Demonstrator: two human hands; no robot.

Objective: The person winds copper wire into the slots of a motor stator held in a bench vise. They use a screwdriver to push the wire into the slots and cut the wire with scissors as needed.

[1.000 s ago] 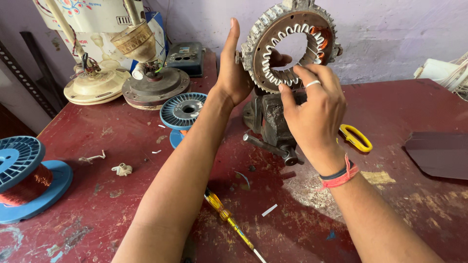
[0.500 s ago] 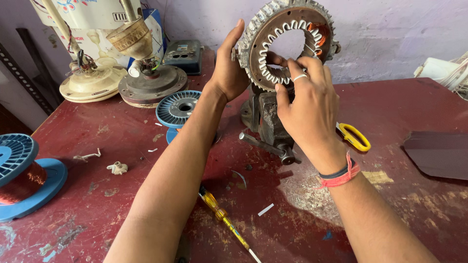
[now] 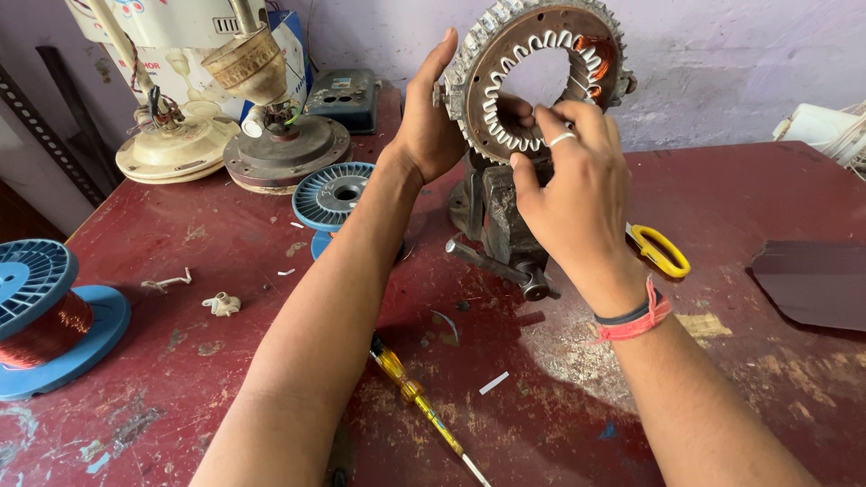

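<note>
Blue wire spool (image 3: pixel 45 311) left; screwdriver (image 3: pixel 419 397) front; scissors (image 3: pixel 660 251) right.

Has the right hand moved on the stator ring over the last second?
Yes. The right hand slid left along the lower rim of the stator ring, toward the left hand; the ring sits above the vise.
</note>
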